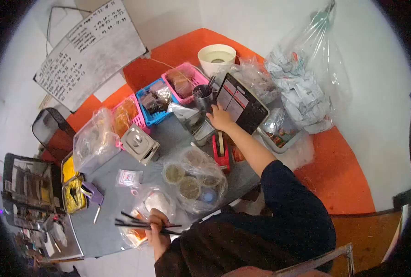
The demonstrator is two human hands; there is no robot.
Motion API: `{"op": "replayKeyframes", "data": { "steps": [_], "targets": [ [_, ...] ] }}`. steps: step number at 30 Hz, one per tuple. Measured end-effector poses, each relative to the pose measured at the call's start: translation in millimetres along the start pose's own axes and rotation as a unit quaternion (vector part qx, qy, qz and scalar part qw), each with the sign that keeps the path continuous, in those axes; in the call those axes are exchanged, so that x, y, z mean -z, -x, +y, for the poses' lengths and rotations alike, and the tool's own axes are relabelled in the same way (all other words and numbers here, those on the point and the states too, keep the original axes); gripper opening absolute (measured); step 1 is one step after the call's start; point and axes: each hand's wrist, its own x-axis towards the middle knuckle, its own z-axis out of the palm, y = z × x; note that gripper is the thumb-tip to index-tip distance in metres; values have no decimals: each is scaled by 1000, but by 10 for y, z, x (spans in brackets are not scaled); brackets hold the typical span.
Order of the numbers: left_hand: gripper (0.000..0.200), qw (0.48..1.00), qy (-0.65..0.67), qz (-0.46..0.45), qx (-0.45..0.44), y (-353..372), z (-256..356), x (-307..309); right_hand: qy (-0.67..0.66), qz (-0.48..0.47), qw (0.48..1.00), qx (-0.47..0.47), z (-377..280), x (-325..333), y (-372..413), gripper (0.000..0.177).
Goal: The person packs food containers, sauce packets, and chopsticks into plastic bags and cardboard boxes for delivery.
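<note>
Your left hand (158,227) clenches chopsticks (138,224); right hand (220,117) loose, touching tablet (242,105). Bagged cups (194,182) beside left look unopened, probably early.

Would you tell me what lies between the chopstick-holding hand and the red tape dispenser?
Head view: a clear bag of round tubs lies between the left hand and tape dispenser.

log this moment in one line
left hand: holds chopsticks by plastic bag | right hand: on tablet edge | nearby: tape dispenser
</note>
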Motion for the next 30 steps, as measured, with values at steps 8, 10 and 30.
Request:
{"op": "replayKeyframes", "data": {
  "steps": [8,10,30],
  "targets": [
    [41,987,110,-19,119,57,43,90,-7,127,992,-25,83,47,70,54],
    [41,989,107,-17,104,46,43,108,-4,79,997,-5,29,125,123,54],
    [38,985,107,43,131,135,46,172,97,-66,993,-27,125,-71,68,58]
  ]
}}
